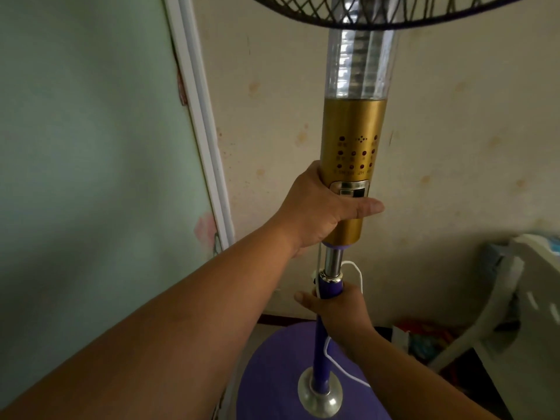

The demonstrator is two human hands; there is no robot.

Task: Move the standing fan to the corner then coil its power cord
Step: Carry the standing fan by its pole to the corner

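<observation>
The standing fan (353,131) stands upright in front of me, with a gold control column, a clear upper tube and a black grille at the top edge. Its round purple base (272,374) rests on the floor close to the wall corner. My left hand (318,210) grips the lower end of the gold column, thumb across the front. My right hand (336,307) is wrapped around the purple pole below the chrome collar. A thin white power cord (328,356) loops past my right hand and trails down across the base.
A green wall (91,147) with a white door frame (200,116) is on the left, and a stained cream wall (454,147) is behind the fan. A white plastic chair (515,298) and coloured bags (424,338) sit on the floor at the right.
</observation>
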